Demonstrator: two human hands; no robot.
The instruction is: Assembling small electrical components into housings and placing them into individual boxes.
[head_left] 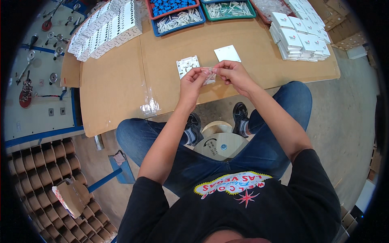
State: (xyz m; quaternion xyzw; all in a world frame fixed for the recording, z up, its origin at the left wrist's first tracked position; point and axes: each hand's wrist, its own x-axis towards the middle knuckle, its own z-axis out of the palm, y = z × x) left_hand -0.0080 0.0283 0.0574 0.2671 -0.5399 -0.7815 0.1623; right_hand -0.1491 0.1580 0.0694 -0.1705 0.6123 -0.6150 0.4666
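Note:
Both of my hands meet above the near part of the cardboard-covered table. My left hand and my right hand each pinch the top edge of a small clear plastic bag. Pale small pieces seem to show inside it, too small to name. Just beyond my left hand lies a white square plastic housing, its inner side with clips and slots facing up. A flat white square cover rests on the table beyond my right hand.
Along the far edge stand a red tray of blue parts, a blue tray and a green tray of small pale pieces, and a red tray of clear bags. White units are stacked left, more right.

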